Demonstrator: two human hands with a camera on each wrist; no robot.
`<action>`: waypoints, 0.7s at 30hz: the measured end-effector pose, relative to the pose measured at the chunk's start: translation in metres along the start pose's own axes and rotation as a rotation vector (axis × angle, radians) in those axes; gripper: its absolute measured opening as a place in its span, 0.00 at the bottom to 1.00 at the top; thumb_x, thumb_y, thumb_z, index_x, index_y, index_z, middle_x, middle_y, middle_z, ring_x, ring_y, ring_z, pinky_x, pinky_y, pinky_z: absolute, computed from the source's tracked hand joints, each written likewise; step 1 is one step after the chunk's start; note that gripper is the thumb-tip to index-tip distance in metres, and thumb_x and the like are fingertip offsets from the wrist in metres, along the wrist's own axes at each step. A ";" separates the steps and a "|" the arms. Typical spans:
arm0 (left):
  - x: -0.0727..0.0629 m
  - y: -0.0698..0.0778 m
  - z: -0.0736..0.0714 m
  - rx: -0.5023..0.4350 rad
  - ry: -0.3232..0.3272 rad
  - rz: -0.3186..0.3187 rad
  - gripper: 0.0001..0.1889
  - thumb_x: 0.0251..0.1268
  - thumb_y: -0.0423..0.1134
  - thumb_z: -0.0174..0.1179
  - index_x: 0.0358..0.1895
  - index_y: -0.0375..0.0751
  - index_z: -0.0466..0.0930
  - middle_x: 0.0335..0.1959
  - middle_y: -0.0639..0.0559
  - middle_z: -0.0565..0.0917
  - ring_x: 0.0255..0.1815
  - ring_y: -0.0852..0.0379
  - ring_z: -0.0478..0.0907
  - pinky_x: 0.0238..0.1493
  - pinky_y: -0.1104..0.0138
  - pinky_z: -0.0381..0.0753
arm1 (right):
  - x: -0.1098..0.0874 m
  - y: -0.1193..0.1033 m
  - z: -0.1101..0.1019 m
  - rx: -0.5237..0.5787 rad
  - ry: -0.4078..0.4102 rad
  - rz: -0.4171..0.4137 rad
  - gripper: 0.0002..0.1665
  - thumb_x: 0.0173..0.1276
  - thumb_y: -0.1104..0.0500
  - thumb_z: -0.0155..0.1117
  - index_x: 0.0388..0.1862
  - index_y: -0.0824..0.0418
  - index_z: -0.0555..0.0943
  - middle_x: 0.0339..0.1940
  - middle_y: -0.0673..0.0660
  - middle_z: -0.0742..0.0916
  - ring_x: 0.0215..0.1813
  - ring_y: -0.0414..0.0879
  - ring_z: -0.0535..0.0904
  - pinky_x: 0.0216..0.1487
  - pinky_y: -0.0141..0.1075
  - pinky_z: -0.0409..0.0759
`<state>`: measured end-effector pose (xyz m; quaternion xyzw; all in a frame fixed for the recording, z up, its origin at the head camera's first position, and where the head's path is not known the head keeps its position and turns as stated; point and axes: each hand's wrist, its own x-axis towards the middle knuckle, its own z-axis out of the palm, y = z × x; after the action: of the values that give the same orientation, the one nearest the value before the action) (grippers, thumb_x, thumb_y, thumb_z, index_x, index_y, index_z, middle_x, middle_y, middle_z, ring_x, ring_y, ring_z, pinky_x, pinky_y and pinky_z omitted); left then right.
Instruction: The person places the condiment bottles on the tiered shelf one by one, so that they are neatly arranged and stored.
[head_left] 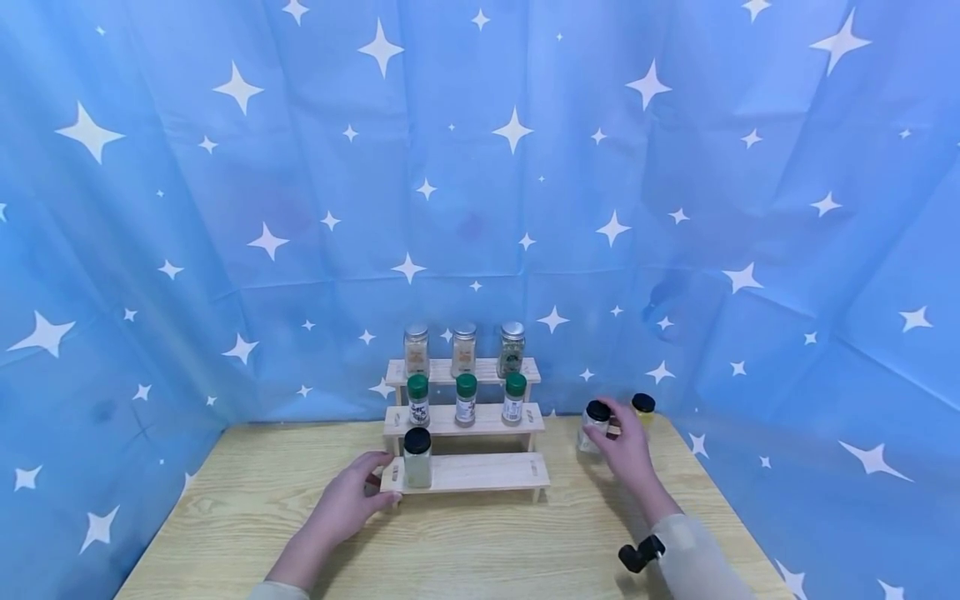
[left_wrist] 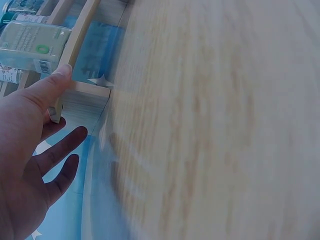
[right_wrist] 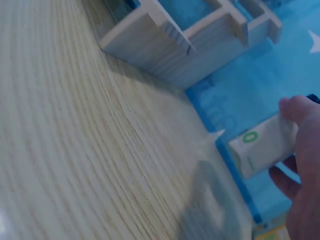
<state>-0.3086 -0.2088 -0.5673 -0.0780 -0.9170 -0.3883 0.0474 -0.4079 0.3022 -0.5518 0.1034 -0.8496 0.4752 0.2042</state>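
A three-tier wooden rack (head_left: 480,473) stands at the middle of the table. My left hand (head_left: 352,498) grips the left end of its lowest step, thumb (left_wrist: 60,75) on the board, the other fingers spread below. A clear black-lidded jar (head_left: 417,468) of pale contents stands at that step's left end, close to this hand. On the right, my right hand (head_left: 628,443) holds another black-lidded jar (head_left: 592,429) between thumb and fingers near its lid. White contents and a green mark show on this jar in the right wrist view. A black-lidded jar with yellow contents (head_left: 643,410) stands just behind this hand.
Green-capped jars (head_left: 466,402) line the middle step, and silver-capped jars (head_left: 463,350) the top one. Behind the wooden table (head_left: 465,550) hangs a blue curtain (head_left: 480,200) with white stars. A black wrist device (head_left: 641,553) sits at the right sleeve.
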 end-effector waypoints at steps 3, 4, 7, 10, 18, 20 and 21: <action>-0.001 -0.001 0.001 0.001 0.002 -0.001 0.37 0.63 0.46 0.83 0.75 0.46 0.81 0.74 0.49 0.81 0.52 0.57 0.86 0.53 0.54 0.90 | -0.006 -0.008 -0.001 0.006 -0.006 -0.039 0.35 0.73 0.66 0.79 0.77 0.62 0.78 0.64 0.67 0.82 0.59 0.66 0.84 0.52 0.34 0.90; -0.001 -0.001 0.000 0.004 0.004 0.001 0.37 0.63 0.46 0.83 0.75 0.46 0.81 0.74 0.49 0.81 0.52 0.57 0.86 0.52 0.54 0.90 | -0.007 -0.012 -0.002 0.007 -0.011 -0.050 0.35 0.73 0.66 0.79 0.77 0.61 0.78 0.64 0.66 0.82 0.59 0.66 0.84 0.52 0.33 0.90; 0.000 -0.001 0.000 0.002 0.004 -0.001 0.37 0.63 0.46 0.83 0.75 0.46 0.81 0.74 0.49 0.81 0.52 0.57 0.86 0.52 0.54 0.90 | -0.012 -0.024 -0.003 0.003 -0.015 -0.066 0.35 0.73 0.65 0.80 0.76 0.60 0.79 0.63 0.65 0.83 0.58 0.63 0.84 0.51 0.31 0.89; 0.000 0.000 0.000 0.002 0.000 -0.002 0.37 0.64 0.45 0.83 0.76 0.46 0.80 0.74 0.48 0.81 0.52 0.57 0.86 0.52 0.55 0.90 | -0.017 -0.035 -0.004 -0.002 -0.021 -0.066 0.36 0.72 0.64 0.81 0.76 0.59 0.79 0.62 0.63 0.84 0.58 0.60 0.85 0.51 0.31 0.90; 0.000 0.002 0.000 0.007 0.001 -0.001 0.37 0.65 0.44 0.83 0.76 0.45 0.80 0.74 0.49 0.81 0.51 0.58 0.86 0.52 0.56 0.89 | -0.025 -0.065 0.000 0.004 -0.038 -0.075 0.36 0.69 0.60 0.85 0.73 0.57 0.81 0.61 0.60 0.85 0.57 0.55 0.84 0.49 0.32 0.91; 0.000 0.002 0.000 0.008 0.000 0.000 0.37 0.65 0.44 0.82 0.76 0.45 0.80 0.74 0.50 0.81 0.51 0.58 0.85 0.52 0.57 0.88 | -0.026 -0.073 0.001 -0.004 -0.043 -0.084 0.36 0.68 0.59 0.86 0.73 0.57 0.81 0.61 0.59 0.85 0.57 0.55 0.83 0.48 0.32 0.91; 0.000 0.002 -0.001 0.009 0.001 0.000 0.37 0.64 0.44 0.83 0.76 0.45 0.80 0.74 0.50 0.81 0.51 0.58 0.85 0.52 0.57 0.88 | -0.027 -0.076 0.002 0.000 -0.043 -0.086 0.37 0.67 0.59 0.86 0.73 0.56 0.82 0.61 0.59 0.85 0.57 0.54 0.83 0.48 0.32 0.91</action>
<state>-0.3078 -0.2075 -0.5653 -0.0778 -0.9187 -0.3842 0.0482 -0.3564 0.2597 -0.5061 0.1498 -0.8487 0.4635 0.2060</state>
